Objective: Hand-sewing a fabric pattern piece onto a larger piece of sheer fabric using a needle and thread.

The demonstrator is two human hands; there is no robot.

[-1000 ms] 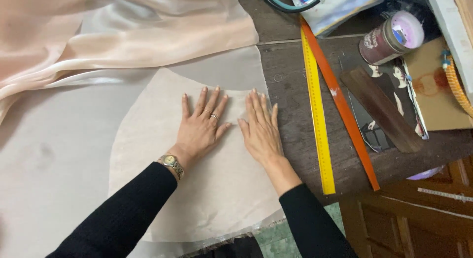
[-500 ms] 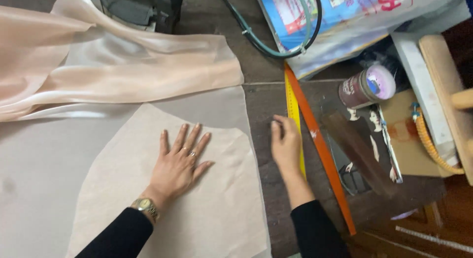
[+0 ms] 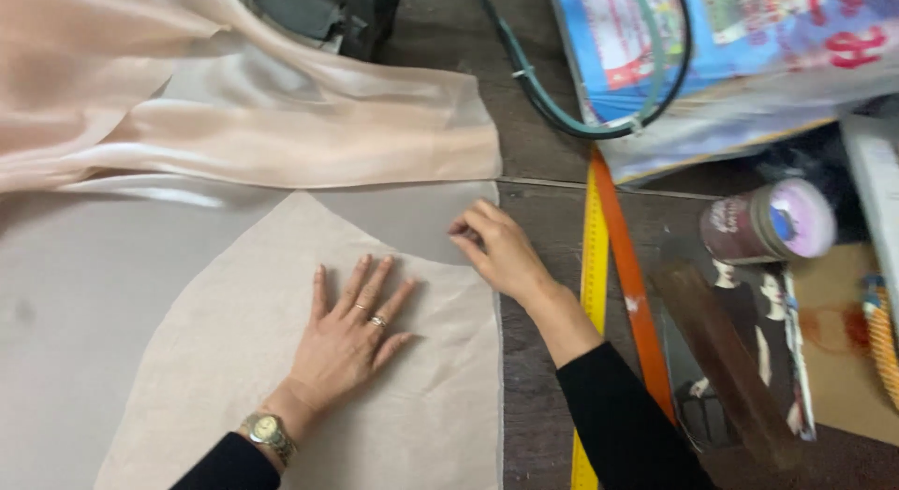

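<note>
Beige curved-edged pattern piece (image 3: 281, 359), long axis running toward the viewer, is pressed by the left hand (image 3: 348, 336), fingers spread; its upper right corner is pinched by the right hand (image 3: 496, 251), fingers together.

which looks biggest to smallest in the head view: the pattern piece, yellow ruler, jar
1. pattern piece
2. yellow ruler, long but thin, partly hidden by the right arm
3. jar, clearly smallest

1. To your right, a yellow ruler (image 3: 594, 265) lies just beside an orange ruler (image 3: 634, 293).
2. A pink-lidded jar (image 3: 770, 224) lies on its side.
3. A green cable (image 3: 562, 106) loops over the bench (image 3: 534, 153).
</note>
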